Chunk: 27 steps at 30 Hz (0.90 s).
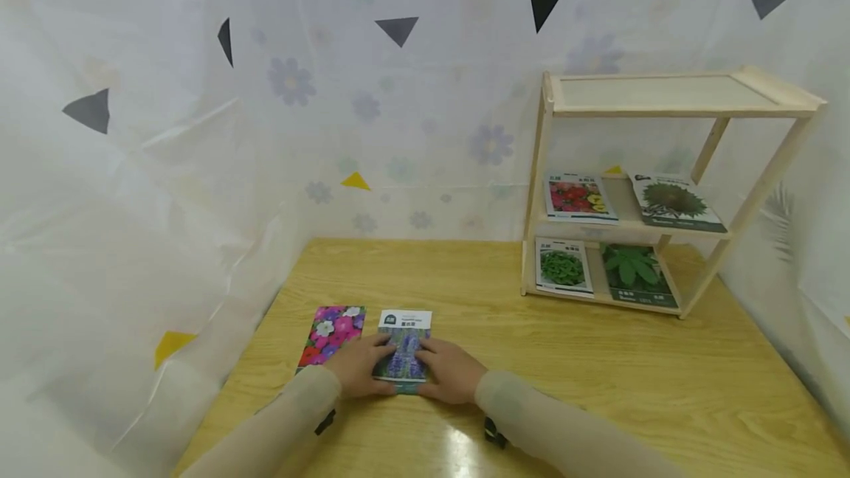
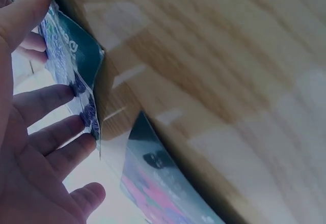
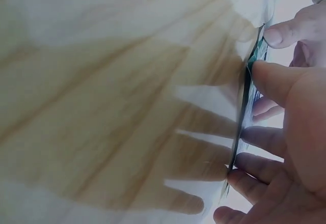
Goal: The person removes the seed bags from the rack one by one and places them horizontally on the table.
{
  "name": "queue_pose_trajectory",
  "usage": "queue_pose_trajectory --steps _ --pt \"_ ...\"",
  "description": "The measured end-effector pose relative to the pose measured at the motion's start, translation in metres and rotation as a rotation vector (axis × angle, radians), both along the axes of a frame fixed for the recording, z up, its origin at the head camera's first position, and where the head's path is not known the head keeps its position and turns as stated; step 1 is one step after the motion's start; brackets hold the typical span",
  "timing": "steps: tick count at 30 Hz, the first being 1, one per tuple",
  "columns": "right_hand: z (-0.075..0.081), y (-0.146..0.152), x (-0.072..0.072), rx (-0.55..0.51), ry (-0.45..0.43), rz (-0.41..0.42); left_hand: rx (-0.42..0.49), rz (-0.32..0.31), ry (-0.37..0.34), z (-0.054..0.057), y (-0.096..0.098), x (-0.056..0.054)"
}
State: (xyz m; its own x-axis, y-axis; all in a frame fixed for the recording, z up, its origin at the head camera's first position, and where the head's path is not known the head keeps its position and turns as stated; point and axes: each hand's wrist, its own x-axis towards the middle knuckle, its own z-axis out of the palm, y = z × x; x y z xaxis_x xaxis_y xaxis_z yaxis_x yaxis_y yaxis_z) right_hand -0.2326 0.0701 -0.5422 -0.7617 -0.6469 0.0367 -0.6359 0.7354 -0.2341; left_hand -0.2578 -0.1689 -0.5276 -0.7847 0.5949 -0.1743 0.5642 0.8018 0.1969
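A seed packet with purple spiky flowers [image 1: 406, 361], white at the top and teal along the bottom, lies on the table between both hands. My left hand [image 1: 361, 366] touches its left side, with fingertips along the edge and thumb near the bottom corner. Along the right side, my right hand [image 1: 453, 371] rests its fingertips and thumb. The left wrist view shows the packet's teal bottom [image 2: 81, 51] bent at an angle to its printed front. A second packet with pink, red and white flowers [image 1: 335, 330] lies just left, partly covered by the left hand.
A two-tier wooden rack [image 1: 684, 113] stands at the back right of the wooden table [image 1: 598, 389]. Its shelves hold a red-flower packet [image 1: 576, 201], a spiky plant packet [image 1: 674, 201], a green leafy packet [image 1: 563, 268] and a broad-leaf packet [image 1: 634, 271]. White sheeting [image 1: 412, 131] hangs behind.
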Motion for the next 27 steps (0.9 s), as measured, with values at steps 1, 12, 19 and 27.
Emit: queue_pose_trajectory --steps 1,12,19,27 --pt "0.001 -0.001 0.000 0.002 0.003 0.000 0.001 -0.002 0.000 0.000 -0.001 -0.001" --pt "0.002 -0.013 -0.005 0.017 0.015 0.008 -0.026 0.000 -0.001 0.003 -0.009 -0.008" --pt "-0.002 -0.020 -0.011 0.026 0.028 0.020 0.022 0.027 -0.028 0.004 -0.014 -0.006" --pt "-0.003 -0.026 -0.013 0.042 -0.010 -0.012 0.034 0.040 -0.039 0.006 -0.018 -0.008"
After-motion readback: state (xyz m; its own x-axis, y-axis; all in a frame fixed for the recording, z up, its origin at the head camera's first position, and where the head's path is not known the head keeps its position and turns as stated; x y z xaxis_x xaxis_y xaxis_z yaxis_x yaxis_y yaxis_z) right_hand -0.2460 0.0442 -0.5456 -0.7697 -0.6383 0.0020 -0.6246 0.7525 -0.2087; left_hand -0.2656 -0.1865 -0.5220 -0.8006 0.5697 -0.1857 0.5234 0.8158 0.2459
